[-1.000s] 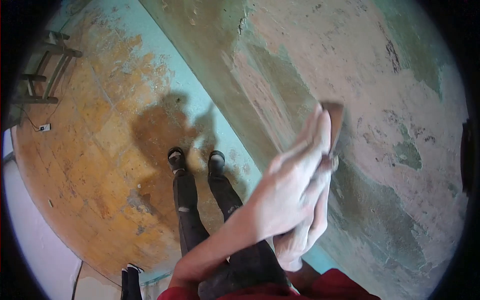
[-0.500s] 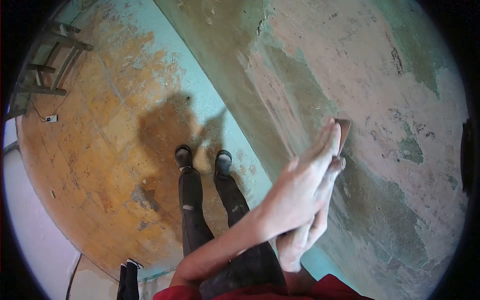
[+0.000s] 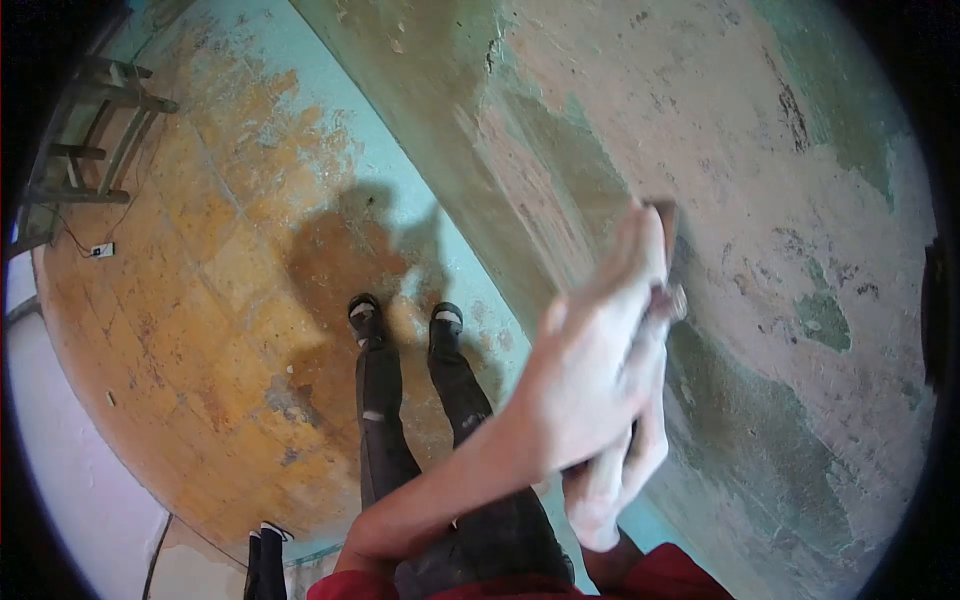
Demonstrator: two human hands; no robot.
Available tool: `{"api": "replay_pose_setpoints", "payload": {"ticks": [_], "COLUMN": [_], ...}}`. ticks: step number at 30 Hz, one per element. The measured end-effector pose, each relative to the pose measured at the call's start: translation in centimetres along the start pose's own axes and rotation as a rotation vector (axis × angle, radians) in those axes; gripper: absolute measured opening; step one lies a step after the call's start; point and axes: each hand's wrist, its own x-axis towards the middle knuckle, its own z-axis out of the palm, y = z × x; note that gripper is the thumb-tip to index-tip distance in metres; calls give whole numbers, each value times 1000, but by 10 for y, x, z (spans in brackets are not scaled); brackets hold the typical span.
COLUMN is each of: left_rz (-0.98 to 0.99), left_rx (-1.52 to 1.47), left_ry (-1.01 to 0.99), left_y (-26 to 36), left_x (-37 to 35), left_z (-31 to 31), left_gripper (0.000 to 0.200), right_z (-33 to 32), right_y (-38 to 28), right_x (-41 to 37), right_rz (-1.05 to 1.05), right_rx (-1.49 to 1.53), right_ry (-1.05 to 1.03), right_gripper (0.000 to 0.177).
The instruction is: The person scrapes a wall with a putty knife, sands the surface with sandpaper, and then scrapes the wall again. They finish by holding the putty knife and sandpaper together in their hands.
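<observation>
My left hand (image 3: pixel 585 365) lies over my right hand against the wall, its fingers stretched out and pressed together along a brown, flat-edged scraper (image 3: pixel 667 222). Much of this tool is hidden by my fingers. Below and behind it is my right hand (image 3: pixel 610 480), its fingers curled round the tool and partly covered by the left. A rounded brown end (image 3: pixel 675 301) sticks out between the two hands. The scraper's edge touches or nearly touches the wall (image 3: pixel 740 200), where green paint and pinkish bare plaster show in patches.
A wooden stool (image 3: pixel 105 125) stands at the upper left, near a white power socket (image 3: pixel 102 250) with a cord. My shoes (image 3: pixel 365 312) are on the worn yellow floor (image 3: pixel 200 330). Another person's legs (image 3: pixel 266 560) show at the lower left.
Both hands and the scraper have moved up in the picture and slightly left along the wall. The view has shifted a little. My feet stay in place.
</observation>
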Motion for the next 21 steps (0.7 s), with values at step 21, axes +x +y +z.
{"api": "replay_pose_setpoints", "payload": {"ticks": [21], "left_rz": [-174], "left_rx": [-37], "left_ry": [106], "left_y": [1], "left_x": [30], "left_z": [-37], "left_gripper": [53], "right_z": [40], "right_y": [-11], "right_x": [31], "right_rz": [-53], "right_rx": [-6], "right_ry": [1], "right_gripper": [59]}}
